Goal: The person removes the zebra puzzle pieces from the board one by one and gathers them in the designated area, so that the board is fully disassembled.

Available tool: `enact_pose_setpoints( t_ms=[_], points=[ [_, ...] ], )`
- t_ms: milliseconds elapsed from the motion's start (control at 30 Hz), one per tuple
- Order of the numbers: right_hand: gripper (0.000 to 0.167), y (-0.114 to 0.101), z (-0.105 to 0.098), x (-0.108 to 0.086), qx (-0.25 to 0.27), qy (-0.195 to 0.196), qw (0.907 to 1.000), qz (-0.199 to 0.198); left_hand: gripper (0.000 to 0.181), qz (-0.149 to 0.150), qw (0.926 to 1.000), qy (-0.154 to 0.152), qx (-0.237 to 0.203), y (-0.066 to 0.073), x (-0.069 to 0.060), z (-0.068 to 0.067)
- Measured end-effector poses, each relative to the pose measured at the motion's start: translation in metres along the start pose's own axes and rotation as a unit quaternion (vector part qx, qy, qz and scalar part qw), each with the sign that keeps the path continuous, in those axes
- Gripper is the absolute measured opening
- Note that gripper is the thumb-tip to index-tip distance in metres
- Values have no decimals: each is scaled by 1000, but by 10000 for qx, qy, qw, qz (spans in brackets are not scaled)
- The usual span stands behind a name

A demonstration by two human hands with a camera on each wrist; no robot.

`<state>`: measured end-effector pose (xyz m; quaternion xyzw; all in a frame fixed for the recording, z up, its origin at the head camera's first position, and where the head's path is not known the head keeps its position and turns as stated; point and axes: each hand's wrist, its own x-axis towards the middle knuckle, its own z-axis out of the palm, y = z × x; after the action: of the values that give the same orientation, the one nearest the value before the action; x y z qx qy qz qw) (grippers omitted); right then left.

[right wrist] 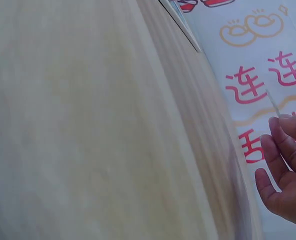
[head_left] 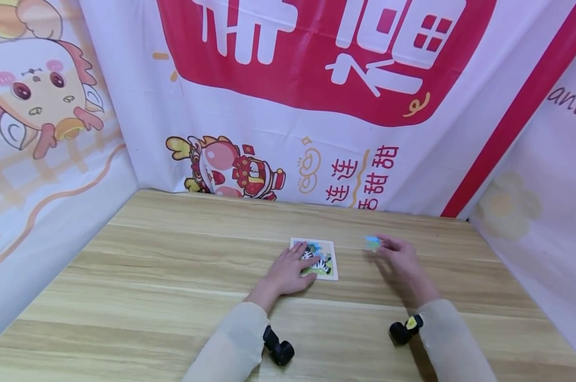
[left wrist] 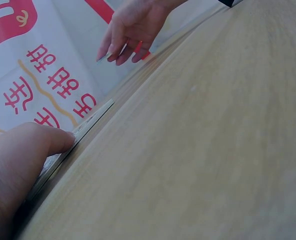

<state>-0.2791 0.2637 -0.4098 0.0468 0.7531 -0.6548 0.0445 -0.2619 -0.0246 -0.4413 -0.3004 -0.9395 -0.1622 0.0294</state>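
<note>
The small blue-and-green piece (head_left: 373, 243) sits near 3 o'clock from the white-bordered zebra board (head_left: 334, 268), well apart from it and raised off the wooden table (head_left: 173, 318). The right hand (head_left: 406, 261) pinches it at its 3 o'clock edge between the thumb and 1 finger; the remaining fingers are loosely bent and apart. Seen edge-on in the right wrist view, the piece is a thin sliver, so I judge it very light and fairly stiff, perhaps card or thin wood; I cannot tell which. Its printed face may be a little slick, and a thin edge could bend or chip if squeezed hard. A gentle 2-finger pinch at the rim suits it, leaving most of the face free.

The left hand (head_left: 290, 271) rests over the board's 9 o'clock side, fingers spread across the picture towards 1 and 3 o'clock. The board looks flat, rigid and light enough to slide, so flat pressure near its border steadies it best.
</note>
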Motion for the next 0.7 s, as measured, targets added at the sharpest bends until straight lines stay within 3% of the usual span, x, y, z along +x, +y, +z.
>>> enact_pose_setpoints(
  t_ms=[267,400,500,700],
  points=[
    [48,5,-25,2,152,89,9996,207,50,25,10000,-46,41,1,1,0],
    [45,8,-39,5,-675,248,9973,-127,50,17,10000,-37,51,0,2,1],
    [42,11,-48,8,-1454,379,9878,-413,50,17,10000,-9,73,0,2,1],
    [41,13,-59,11,-2042,324,9777,-373,50,15,10000,-7,97,0,1,1]
  ],
)
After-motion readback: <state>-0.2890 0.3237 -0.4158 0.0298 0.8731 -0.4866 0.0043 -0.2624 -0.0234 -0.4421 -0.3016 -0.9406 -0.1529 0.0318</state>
